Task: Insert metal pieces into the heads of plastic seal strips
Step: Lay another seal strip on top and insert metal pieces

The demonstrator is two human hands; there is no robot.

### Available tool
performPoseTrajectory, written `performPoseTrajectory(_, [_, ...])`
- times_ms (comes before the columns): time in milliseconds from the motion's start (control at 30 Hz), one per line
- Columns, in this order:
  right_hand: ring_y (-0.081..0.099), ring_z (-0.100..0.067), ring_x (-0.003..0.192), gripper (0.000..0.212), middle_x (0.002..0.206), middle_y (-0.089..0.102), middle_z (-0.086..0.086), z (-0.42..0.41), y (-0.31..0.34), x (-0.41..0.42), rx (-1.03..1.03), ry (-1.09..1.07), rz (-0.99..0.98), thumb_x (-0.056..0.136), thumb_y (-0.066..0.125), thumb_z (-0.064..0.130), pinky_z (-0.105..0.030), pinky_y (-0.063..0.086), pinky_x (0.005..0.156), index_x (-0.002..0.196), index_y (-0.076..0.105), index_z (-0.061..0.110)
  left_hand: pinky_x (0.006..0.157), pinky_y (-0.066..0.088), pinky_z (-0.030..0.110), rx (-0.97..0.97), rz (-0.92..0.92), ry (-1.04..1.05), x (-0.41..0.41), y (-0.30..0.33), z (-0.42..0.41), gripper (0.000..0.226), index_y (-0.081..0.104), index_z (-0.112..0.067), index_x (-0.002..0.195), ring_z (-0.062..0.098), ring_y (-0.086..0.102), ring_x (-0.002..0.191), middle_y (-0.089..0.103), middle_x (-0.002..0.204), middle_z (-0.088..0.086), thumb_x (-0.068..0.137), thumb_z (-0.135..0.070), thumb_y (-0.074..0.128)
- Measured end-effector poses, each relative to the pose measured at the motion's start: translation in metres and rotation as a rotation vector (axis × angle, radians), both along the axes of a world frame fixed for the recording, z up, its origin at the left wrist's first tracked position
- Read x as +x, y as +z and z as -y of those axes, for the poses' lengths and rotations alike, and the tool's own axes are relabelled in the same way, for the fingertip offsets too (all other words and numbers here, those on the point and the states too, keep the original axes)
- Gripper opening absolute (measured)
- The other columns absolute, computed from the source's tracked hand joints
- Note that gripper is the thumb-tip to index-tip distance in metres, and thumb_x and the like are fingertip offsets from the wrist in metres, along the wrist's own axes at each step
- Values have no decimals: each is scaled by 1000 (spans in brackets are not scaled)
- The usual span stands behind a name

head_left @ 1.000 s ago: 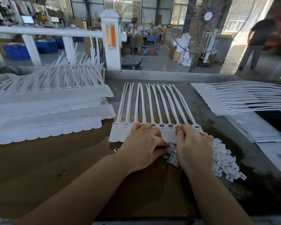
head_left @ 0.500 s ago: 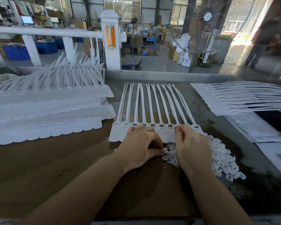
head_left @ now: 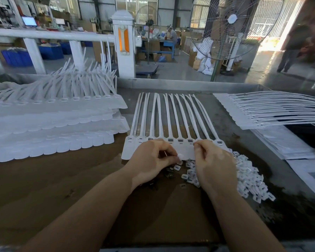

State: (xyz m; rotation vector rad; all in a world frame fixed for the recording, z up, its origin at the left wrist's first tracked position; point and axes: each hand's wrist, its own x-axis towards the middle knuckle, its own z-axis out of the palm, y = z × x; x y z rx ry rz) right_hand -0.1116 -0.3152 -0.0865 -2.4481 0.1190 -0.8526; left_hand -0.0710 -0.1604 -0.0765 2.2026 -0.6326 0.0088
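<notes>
Stacks of seal strips (head_left: 49, 113) left — fan (head_left: 232, 27) beyond bench (head_left: 171, 85).

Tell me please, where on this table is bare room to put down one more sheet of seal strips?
Bare brown tabletop lies near the person, below the left stacks and left of the left hand. Crowded: the middle sheet, the loose white pieces beside the right hand, and the right stack.

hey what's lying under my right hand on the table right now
A heap of small white plastic clips spreads out from under the right hand. Whatever lies directly beneath the palm is covered.
</notes>
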Motion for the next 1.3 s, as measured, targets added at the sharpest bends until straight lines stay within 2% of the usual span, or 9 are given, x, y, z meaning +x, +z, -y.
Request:
performPoseTrajectory(100, [62, -16, 79, 13, 81, 70, 3, -4, 1, -2, -72, 142, 83, 87, 57, 18, -31, 34, 86, 89, 70, 15, 71, 36, 4, 6, 2, 6, 0, 1, -1, 15, 59, -39, 76, -5, 53, 80, 58, 82, -20, 83, -30, 68])
performPoseTrajectory(267, [61, -13, 82, 8, 83, 68, 7, -6, -1, -2, -118, 341, 121, 81, 66, 9, -29, 40, 80, 86, 69, 15, 73, 41, 10, -31, -14, 7, 1, 0, -1, 3, 65, -32, 84, 0, 56, 81, 62, 86, -16, 85, -30, 67])
performPoseTrajectory(433, [61, -13, 79, 13, 80, 65, 9, -3, -2, 0, 43, 394, 105, 81, 66, 1, -41, 51, 76, 86, 69, 13, 66, 43, 9, -142, -34, 6, 0, 0, -2, 9, 68, -29, 83, -1, 58, 72, 66, 80, -13, 81, -21, 72])
performPoseTrajectory(633, [62, 0, 78, 16, 78, 64, 14, -4, -2, 2, 216, 433, 65, 82, 64, -1, -17, 51, 70, 87, 65, 15, 65, 42, 9, -207, -15, -51, -2, 2, -3, 23, 65, -27, 78, -4, 56, 68, 65, 77, -14, 75, -7, 75])
performPoseTrajectory(833, [65, -1, 75, 18, 77, 70, 7, -4, -3, 1, 279, 459, 33, 85, 62, 4, -23, 54, 67, 87, 61, 22, 68, 47, 16, -247, 27, -48, -3, 2, -3, 20, 68, -30, 80, 10, 59, 71, 67, 77, -12, 75, -13, 76])
performPoseTrajectory(967, [65, -1, 78, 15, 80, 70, 5, -4, -2, 0, 287, 479, 28, 86, 61, 3, -23, 55, 68, 88, 63, 18, 66, 45, 14, -215, 60, -38, -3, 1, -2, 22, 63, -35, 74, 7, 56, 69, 65, 75, -13, 76, -16, 75])
performPoseTrajectory(1100, [64, -7, 79, 13, 82, 68, 4, -5, -2, 0, 204, 448, 33, 87, 59, 2, -30, 54, 72, 90, 66, 13, 66, 44, 13, -179, 52, -28, -2, 2, -1, 19, 61, -32, 72, 0, 55, 67, 61, 70, -15, 79, -20, 73])
performPoseTrajectory(1233, [61, -18, 93, 14, 94, 69, 2, -7, -4, 1, -69, 246, 94, 87, 59, 5, -30, 39, 83, 94, 69, 12, 68, 43, 8, -246, 49, 7, 1, 7, -4, 14, 62, -25, 76, -4, 57, 69, 63, 72, -11, 80, -15, 71])
performPoseTrajectory(1300, [59, -19, 98, 15, 100, 69, 1, -7, -5, 2, -117, 204, 23, 89, 58, 8, -31, 37, 86, 97, 69, 13, 73, 44, 7, -263, 56, 65, 5, 9, -9, 11, 64, -23, 80, -4, 60, 74, 66, 76, -11, 80, -15, 71])
